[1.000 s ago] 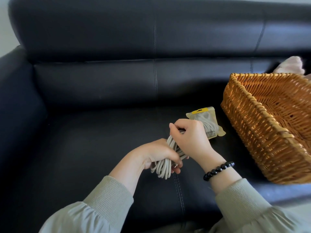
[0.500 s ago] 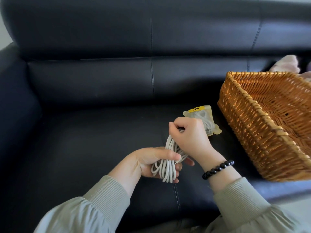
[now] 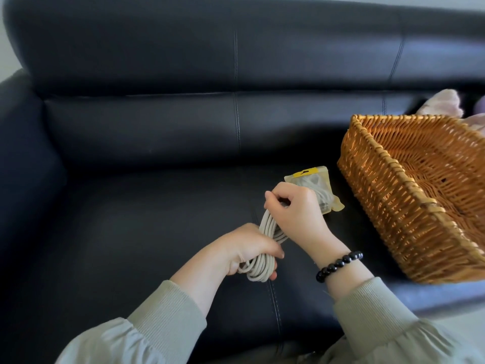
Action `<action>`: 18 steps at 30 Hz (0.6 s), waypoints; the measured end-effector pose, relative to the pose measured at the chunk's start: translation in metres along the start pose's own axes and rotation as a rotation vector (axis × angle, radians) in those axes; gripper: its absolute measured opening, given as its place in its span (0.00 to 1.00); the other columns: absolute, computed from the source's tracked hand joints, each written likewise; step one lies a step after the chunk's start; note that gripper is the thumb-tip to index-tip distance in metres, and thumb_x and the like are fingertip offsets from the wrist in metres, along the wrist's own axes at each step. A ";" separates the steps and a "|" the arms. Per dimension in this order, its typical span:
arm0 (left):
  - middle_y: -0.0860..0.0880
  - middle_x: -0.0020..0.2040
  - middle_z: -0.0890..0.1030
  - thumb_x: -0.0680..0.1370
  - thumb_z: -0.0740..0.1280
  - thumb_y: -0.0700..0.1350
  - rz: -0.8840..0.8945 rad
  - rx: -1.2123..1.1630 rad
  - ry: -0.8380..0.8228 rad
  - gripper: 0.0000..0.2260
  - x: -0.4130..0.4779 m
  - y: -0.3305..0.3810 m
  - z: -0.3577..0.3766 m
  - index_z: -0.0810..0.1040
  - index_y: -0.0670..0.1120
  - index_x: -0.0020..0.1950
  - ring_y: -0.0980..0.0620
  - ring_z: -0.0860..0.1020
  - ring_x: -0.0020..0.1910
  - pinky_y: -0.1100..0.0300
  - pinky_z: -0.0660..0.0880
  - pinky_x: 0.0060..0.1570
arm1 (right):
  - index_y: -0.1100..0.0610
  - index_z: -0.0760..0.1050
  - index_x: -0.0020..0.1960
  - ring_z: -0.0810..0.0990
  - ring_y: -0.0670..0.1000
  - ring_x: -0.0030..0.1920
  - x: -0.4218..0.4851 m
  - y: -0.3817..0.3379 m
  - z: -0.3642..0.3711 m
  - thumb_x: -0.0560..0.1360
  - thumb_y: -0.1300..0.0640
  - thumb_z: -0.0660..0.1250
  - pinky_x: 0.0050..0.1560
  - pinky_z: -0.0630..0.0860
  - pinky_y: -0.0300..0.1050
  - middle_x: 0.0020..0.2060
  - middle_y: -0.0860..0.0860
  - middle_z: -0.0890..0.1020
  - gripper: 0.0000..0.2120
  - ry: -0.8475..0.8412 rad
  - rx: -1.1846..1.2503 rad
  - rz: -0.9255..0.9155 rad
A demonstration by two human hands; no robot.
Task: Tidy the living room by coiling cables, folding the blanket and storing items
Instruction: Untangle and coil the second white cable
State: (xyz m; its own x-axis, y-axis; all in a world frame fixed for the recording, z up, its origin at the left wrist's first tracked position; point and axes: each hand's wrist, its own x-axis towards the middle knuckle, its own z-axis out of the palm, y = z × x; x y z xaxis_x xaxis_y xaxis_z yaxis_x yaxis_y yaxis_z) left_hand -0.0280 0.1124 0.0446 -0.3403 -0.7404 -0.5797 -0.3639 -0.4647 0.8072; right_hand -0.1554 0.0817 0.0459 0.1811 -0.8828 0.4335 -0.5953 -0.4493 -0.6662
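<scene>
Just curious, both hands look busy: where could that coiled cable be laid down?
Free: black leather sofa seat left of the left hand, up to the armrest. Crowded: between the right hand, yellow-topped clear pouch and orange wicker basket.

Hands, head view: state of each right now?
Left hand: grips the lower end of the coiled cable.
Right hand: grips the same bundle's upper end.
</scene>
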 end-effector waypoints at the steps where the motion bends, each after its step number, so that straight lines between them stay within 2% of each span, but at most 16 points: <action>1: 0.44 0.29 0.79 0.75 0.68 0.36 0.004 0.042 0.080 0.03 0.001 0.000 0.002 0.74 0.39 0.45 0.48 0.81 0.28 0.60 0.78 0.30 | 0.64 0.77 0.37 0.74 0.48 0.32 0.001 0.001 0.000 0.77 0.59 0.63 0.34 0.70 0.35 0.32 0.54 0.77 0.12 -0.025 -0.008 0.041; 2: 0.43 0.30 0.80 0.74 0.68 0.37 0.001 0.089 0.161 0.03 0.002 0.000 0.003 0.74 0.40 0.44 0.48 0.81 0.28 0.60 0.78 0.30 | 0.64 0.76 0.38 0.74 0.47 0.32 0.002 0.002 0.000 0.78 0.58 0.62 0.33 0.70 0.35 0.33 0.54 0.77 0.13 -0.061 -0.015 0.101; 5: 0.45 0.33 0.80 0.71 0.67 0.38 0.043 0.269 0.357 0.03 0.007 -0.001 0.004 0.75 0.44 0.42 0.47 0.83 0.31 0.56 0.81 0.33 | 0.62 0.71 0.36 0.73 0.50 0.29 0.000 0.003 0.003 0.79 0.50 0.58 0.31 0.72 0.48 0.29 0.54 0.74 0.18 -0.194 0.036 0.317; 8: 0.47 0.32 0.81 0.70 0.66 0.40 0.039 0.391 0.421 0.03 0.011 -0.001 0.005 0.76 0.46 0.42 0.48 0.84 0.32 0.55 0.82 0.37 | 0.59 0.70 0.36 0.76 0.52 0.24 -0.002 0.000 0.004 0.77 0.45 0.59 0.25 0.73 0.45 0.27 0.53 0.77 0.20 -0.247 0.168 0.498; 10: 0.48 0.33 0.81 0.70 0.67 0.41 0.026 0.468 0.439 0.04 0.012 0.000 0.008 0.76 0.46 0.44 0.49 0.82 0.32 0.57 0.81 0.35 | 0.59 0.73 0.38 0.74 0.46 0.23 -0.003 -0.001 0.005 0.75 0.44 0.63 0.23 0.70 0.41 0.25 0.50 0.77 0.19 -0.244 0.137 0.498; 13: 0.49 0.33 0.81 0.71 0.67 0.43 0.032 0.518 0.473 0.06 0.011 0.000 0.010 0.76 0.46 0.47 0.51 0.81 0.30 0.61 0.76 0.31 | 0.60 0.72 0.36 0.73 0.46 0.27 -0.002 -0.001 0.009 0.73 0.49 0.66 0.30 0.71 0.44 0.25 0.48 0.75 0.15 -0.161 0.122 0.469; 18: 0.47 0.36 0.82 0.69 0.70 0.42 0.089 0.383 0.425 0.06 0.006 -0.001 0.007 0.76 0.46 0.43 0.49 0.83 0.33 0.56 0.82 0.36 | 0.58 0.66 0.30 0.68 0.46 0.25 0.001 -0.005 0.013 0.71 0.58 0.65 0.28 0.66 0.42 0.24 0.49 0.70 0.13 -0.038 0.087 0.443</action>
State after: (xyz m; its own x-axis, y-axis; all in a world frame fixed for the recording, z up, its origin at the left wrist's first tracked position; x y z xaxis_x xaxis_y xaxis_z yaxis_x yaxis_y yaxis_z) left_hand -0.0354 0.1116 0.0390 -0.0346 -0.9356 -0.3513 -0.6647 -0.2410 0.7072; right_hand -0.1418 0.0816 0.0420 -0.0470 -0.9962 0.0737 -0.5542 -0.0354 -0.8316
